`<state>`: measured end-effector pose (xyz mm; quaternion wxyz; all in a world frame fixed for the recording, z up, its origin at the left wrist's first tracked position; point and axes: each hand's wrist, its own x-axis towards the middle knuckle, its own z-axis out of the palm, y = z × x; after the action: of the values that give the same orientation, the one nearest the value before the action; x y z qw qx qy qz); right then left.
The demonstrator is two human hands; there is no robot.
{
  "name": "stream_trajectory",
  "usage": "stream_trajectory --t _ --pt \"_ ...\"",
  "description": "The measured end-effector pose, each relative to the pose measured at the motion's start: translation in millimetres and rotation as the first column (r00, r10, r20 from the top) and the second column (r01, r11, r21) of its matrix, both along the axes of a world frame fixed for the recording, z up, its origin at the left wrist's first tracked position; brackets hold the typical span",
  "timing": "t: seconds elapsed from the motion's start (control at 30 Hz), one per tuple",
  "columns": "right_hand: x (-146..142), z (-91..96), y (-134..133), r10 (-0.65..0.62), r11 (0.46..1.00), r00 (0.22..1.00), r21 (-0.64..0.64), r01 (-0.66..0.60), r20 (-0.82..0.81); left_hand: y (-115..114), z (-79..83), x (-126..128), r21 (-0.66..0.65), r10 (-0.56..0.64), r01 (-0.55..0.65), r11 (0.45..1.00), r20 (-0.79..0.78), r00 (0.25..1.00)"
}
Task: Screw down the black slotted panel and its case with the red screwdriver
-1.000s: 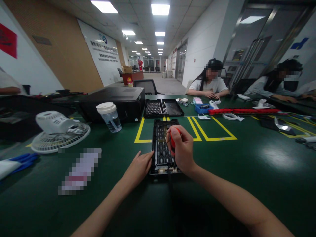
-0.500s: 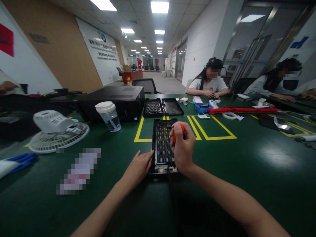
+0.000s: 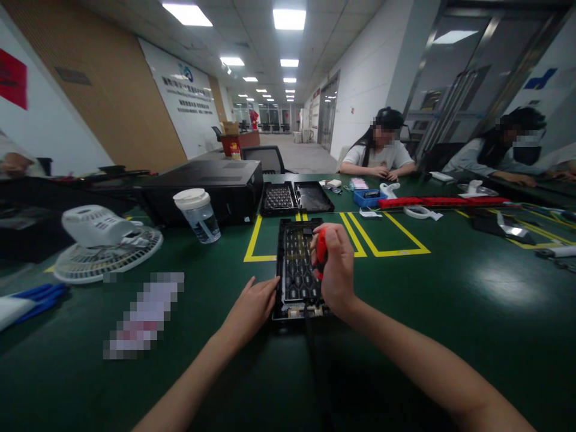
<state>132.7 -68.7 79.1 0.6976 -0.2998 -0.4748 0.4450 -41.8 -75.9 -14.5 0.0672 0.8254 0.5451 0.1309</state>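
In front of me on the green table lies an open black case [image 3: 302, 282], with rows of dark hexagon-patterned cells inside and a dark cable running from its near end toward me. My right hand [image 3: 338, 264] is closed round the upright handle of a red-handled tool [image 3: 321, 249], over the right side of the case. Its tip is hidden behind the fingers, so its kind is uncertain. My left hand [image 3: 254, 303] lies with fingers stretched out, their tips against the case's left edge.
Beyond are a second open black case [image 3: 315, 197], a blue tray [image 3: 369, 198] and a red strip [image 3: 445, 201]. To the left stand a lidded plastic cup [image 3: 198, 216], a white fan [image 3: 108, 246], a black computer tower [image 3: 202, 183] and blue-white gloves [image 3: 33, 303]. Two people sit across the table.
My right hand has turned slightly round the handle, and more of the red side now shows. The left hand stays at the case's edge. The view has shifted a little.
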Motion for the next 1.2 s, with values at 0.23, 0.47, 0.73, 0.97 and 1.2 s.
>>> stream_trajectory --t 0.23,0.47,0.73,0.97,1.2 --pt "21.3 -0.3 11.0 0.400 0.916 0.916 0.036 -0.399 -0.032 -1.3 4.6 1.1 0.003 0.001 -0.001 1.000 -0.004 1.000" --pt "40.8 1.3 45.8 0.834 0.541 0.540 0.022 -0.841 0.114 -0.3 1.9 0.7 0.006 -0.005 0.005 1.000 0.016 1.000" --pt "28.9 6.4 74.0 0.977 0.197 0.199 0.034 -0.980 0.080 -1.7 6.4 1.2 -0.010 -0.011 0.011 1.000 0.004 1.000" --pt "20.5 7.2 71.9 0.999 0.025 0.024 -0.010 -1.000 0.039 0.1 2.6 0.2 0.005 -0.003 0.003 1.000 -0.005 1.000" --pt "12.2 -2.9 69.1 1.000 -0.007 -0.008 0.034 -0.999 -0.026 -0.7 4.0 1.5 -0.006 -0.008 0.008 1.000 -0.003 1.000"
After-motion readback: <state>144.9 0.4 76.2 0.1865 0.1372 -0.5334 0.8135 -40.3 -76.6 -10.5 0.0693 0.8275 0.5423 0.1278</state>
